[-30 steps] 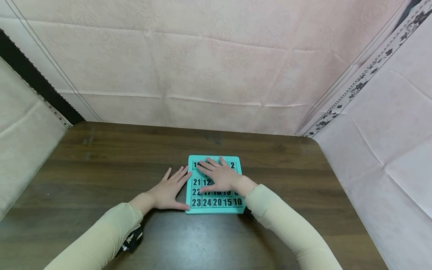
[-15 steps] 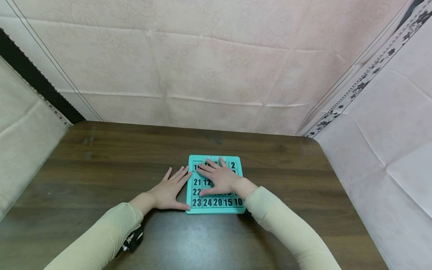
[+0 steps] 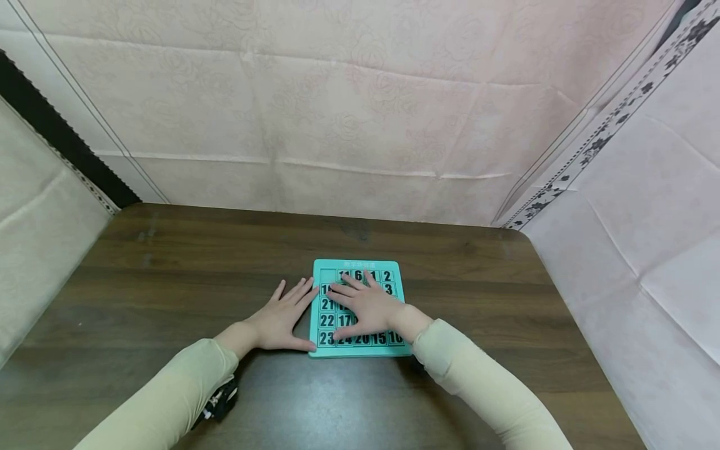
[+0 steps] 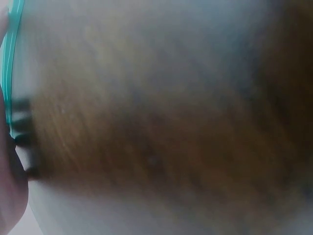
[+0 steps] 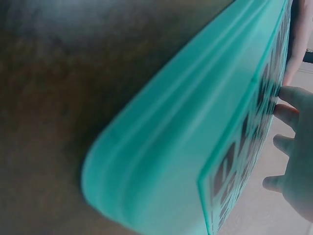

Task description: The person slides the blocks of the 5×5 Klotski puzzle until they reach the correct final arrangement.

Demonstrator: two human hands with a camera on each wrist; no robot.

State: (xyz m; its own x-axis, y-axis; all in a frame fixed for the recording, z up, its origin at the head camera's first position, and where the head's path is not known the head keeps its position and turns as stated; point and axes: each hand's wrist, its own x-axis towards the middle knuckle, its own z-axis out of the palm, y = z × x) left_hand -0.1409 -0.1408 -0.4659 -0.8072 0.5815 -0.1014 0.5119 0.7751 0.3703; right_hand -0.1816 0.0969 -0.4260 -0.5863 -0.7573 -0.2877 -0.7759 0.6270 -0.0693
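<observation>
A teal sliding number puzzle [image 3: 360, 352] lies flat on the wooden table, its black numbers set in a square grid. My left hand [image 3: 275, 322] is spread along the puzzle's left side, fingertips and thumb tip right at that edge. Over the grid lies my right hand [image 3: 374, 309], palm down with fingers extended; its fingertips reach the second and third rows near the left column. Several tiles are hidden under it. The top-left slot of the grid shows no tile. In the right wrist view the puzzle's rounded corner [image 5: 146, 181] looms close, with the fingers [image 5: 288, 117] beyond it.
The brown wooden table [image 3: 169, 281] extends around the puzzle. Pale patterned cloth [image 3: 337, 125] hangs behind its far edge, with further cloth at both sides. A dark device [image 3: 222, 400] is strapped at the left wrist.
My right hand has moved slightly toward the near side of the puzzle. A tile in the left column has slid down from the top row to the second row. My left hand stays put.
</observation>
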